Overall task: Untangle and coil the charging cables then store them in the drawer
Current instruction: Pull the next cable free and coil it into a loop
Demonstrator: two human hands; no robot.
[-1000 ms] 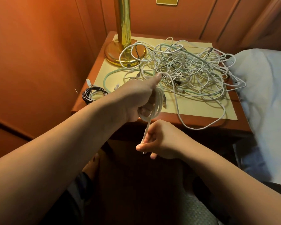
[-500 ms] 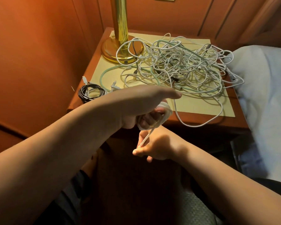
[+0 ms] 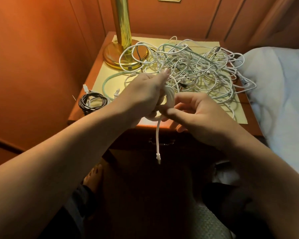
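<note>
Low centre of frame, loose end: white cable (image 3: 157, 135) hangs straight down in front of the nightstand, its small plug (image 3: 158, 156) dangling free; smooth, round, rubbery-looking sheath.
Middle of frame, left hand (image 3: 146, 95): fingers curled round a small bundle of white loops (image 3: 169, 96), thumb raised toward the pile; it grips the coil.
Middle of frame, right hand (image 3: 195, 111): fingertips pressed together on the cable just where it leaves the bundle, pinching it.
Step in hand: finishing this coil, as I judge it. Only the short tail is left to take up.
Doing it well: lay the tail as one last turn or wrap it across the loops, keeping them even and flat; hold the left grip firm so the springy loops do not pop open, and avoid bending sharply at the plug.
Below the hands, drawer (image 3: 162, 144): dark wood front with a metal pull, looks closed; it needs opening before anything is stored.
Left of centre, done coil (image 3: 91, 101): black and white cable wound into a neat ring near the nightstand's left edge.
Upper centre, tangled pile (image 3: 193, 69): many thin white and pale-green cables looped over each other on a yellow mat (image 3: 238, 116); most of the task remains.
Upper left of centre, lamp base (image 3: 114, 56): polished brass, round, with loops lying over it.
Right edge, bedding (image 3: 283, 94): soft pale fabric.
</note>
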